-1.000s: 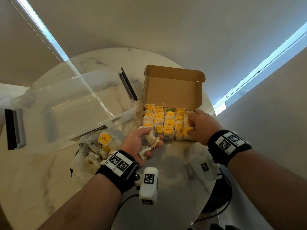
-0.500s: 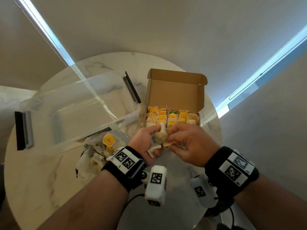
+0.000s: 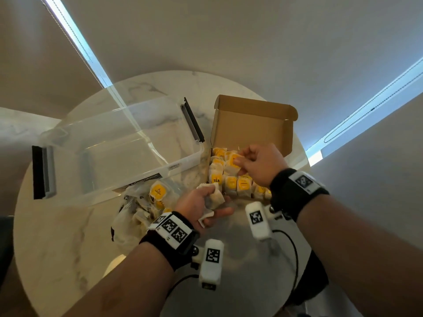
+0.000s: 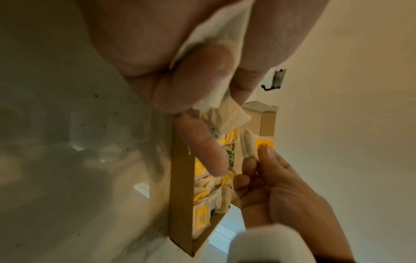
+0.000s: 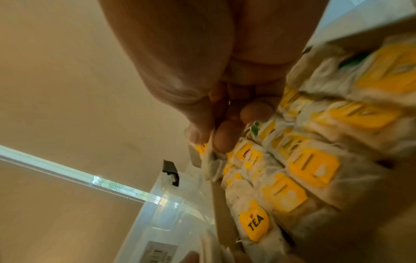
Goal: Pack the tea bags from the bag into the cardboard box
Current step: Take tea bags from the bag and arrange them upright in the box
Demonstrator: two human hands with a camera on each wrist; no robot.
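Nearest, the left hand (image 3: 201, 205) clutches several crumpled tea bags (image 3: 214, 197) above the tabletop (image 3: 57, 236); beyond, the right hand (image 3: 258, 164) pinches one yellow-tagged tea bag (image 3: 233, 160) over the nearly full cardboard box (image 3: 251, 124).

Paper, cardboard, plastic and polished stone

We see matt brown cardboard box (image 3: 251, 126), tea bags (image 3: 231, 179) of soft, crinkled filter paper with glossy yellow tags, a clear, smooth plastic bin (image 3: 119, 147), a thin crumpled plastic bag (image 3: 135, 213), and a glossy marble-look table (image 3: 57, 236).
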